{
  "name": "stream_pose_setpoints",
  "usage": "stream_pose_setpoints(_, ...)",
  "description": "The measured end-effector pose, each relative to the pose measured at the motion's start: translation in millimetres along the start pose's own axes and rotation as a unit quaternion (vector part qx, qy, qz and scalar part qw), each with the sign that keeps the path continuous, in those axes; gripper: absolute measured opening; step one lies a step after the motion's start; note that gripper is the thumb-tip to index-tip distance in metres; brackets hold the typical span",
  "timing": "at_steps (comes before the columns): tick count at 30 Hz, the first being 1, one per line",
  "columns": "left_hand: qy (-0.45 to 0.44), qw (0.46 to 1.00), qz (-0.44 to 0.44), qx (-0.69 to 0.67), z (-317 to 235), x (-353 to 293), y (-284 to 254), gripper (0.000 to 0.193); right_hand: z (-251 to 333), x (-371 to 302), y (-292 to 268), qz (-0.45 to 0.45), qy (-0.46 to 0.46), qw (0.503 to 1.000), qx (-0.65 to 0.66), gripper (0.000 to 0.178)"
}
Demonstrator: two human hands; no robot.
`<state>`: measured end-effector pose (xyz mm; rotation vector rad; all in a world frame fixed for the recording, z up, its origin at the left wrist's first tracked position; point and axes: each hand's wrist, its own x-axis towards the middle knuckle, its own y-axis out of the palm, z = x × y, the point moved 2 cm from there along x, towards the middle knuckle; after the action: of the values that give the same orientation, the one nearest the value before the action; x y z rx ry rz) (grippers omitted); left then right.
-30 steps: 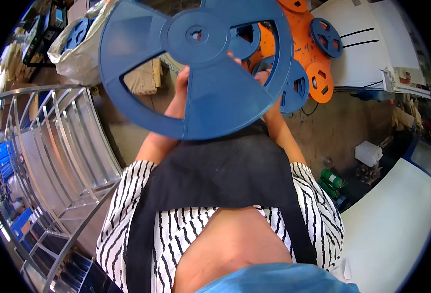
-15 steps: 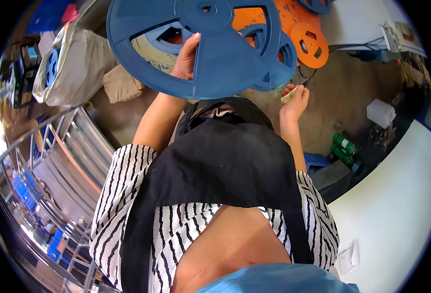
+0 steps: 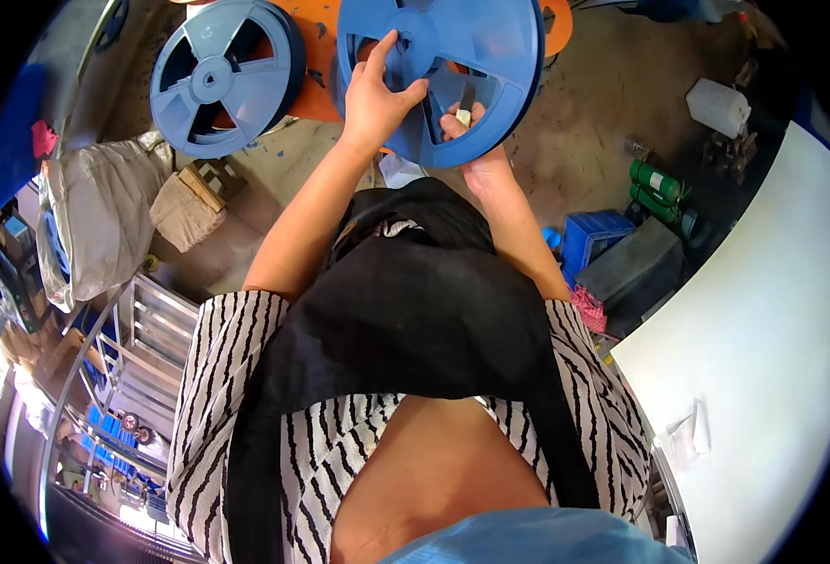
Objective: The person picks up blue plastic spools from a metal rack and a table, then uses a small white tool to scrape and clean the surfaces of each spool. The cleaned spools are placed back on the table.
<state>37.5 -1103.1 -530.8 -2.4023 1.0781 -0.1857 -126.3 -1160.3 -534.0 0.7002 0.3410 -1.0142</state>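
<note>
Head cam: left hand (image 3: 377,99) is clamped on the hub of the big blue reel (image 3: 443,75), right hand (image 3: 476,150) grips its lower rim, pinching something small and pale. Second blue reel (image 3: 222,75) lies further left, untouched, so probably early going.

Left of the held reel (image 3: 471,66), a second reel (image 3: 222,75) blocks the floor; right of it, bare floor (image 3: 603,103) seems open as far as the jug (image 3: 715,105).
</note>
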Motion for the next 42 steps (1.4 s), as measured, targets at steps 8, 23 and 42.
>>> stream_pose_setpoints(8,0.009,0.999,0.024,0.041,-4.9,-19.9,13.4,0.081,-27.4,2.4,-39.0,0.042,0.031,0.998,-0.035,0.022)
stream_pose_setpoints(23,0.027,0.934,0.086,0.345,95.6,7.8,103.7,0.074,-74.0,112.3,-200.8,-0.328,-0.049,0.939,-0.091,0.011)
stream_pose_setpoints(42,0.121,0.954,0.097,0.257,94.1,-11.8,57.9,0.085,-71.5,134.9,-179.3,-0.239,-0.082,0.945,-0.206,0.037)
